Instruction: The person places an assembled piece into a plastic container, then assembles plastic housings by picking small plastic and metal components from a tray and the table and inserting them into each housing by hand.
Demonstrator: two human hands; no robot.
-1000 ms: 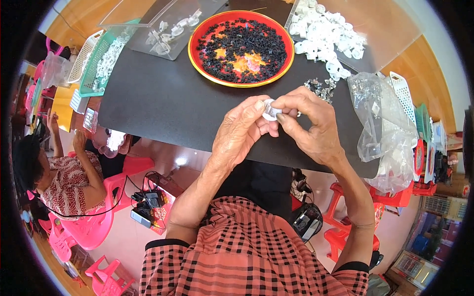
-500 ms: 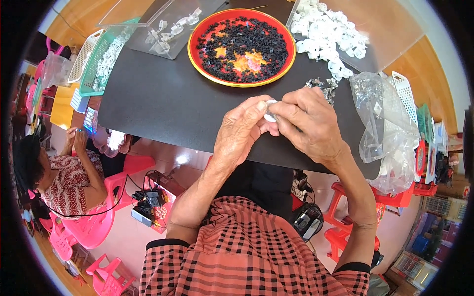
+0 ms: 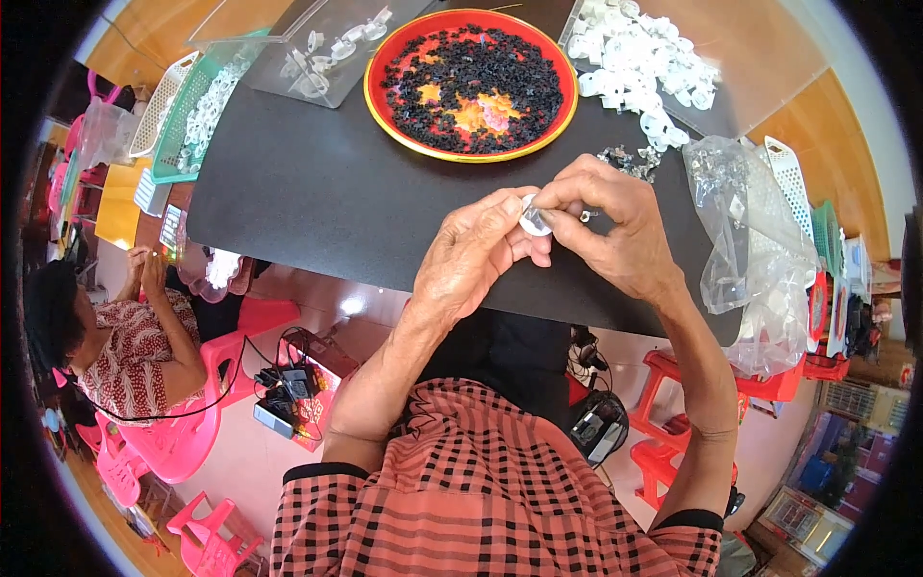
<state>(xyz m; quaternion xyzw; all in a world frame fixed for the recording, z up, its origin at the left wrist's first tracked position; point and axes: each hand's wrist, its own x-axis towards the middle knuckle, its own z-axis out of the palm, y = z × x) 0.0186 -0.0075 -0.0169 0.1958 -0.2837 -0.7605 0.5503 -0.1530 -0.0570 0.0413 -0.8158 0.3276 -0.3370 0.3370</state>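
Observation:
Over the near part of the dark tabletop, my left hand point(image 3: 466, 252) pinches a small round white plastic part point(image 3: 535, 227) between thumb and fingers. A greyish, shiny patch shows on the part's face. Thumb and forefinger of my right hand point(image 3: 620, 226) are closed against that face; whatever lies between their tips is too small to make out. Beyond my hands stands a red round tray point(image 3: 375, 101) with a yellow rim, strewn with many small black pieces point(image 3: 524, 72). Small metal pieces point(image 3: 630, 163) lie in a loose heap past my right hand.
White plastic parts point(image 3: 644, 58) are piled at the far right. A clear bin point(image 3: 322, 82) with white parts stands far left, near a green basket point(image 3: 178, 144). Clear plastic bags point(image 3: 760, 279) hang over the right edge. A person point(image 3: 135, 337) sits at left.
The white part has turned so its round face shows more. My right hand's fingers have shifted on it, opening out from a tighter curl. The view has tilted slightly.

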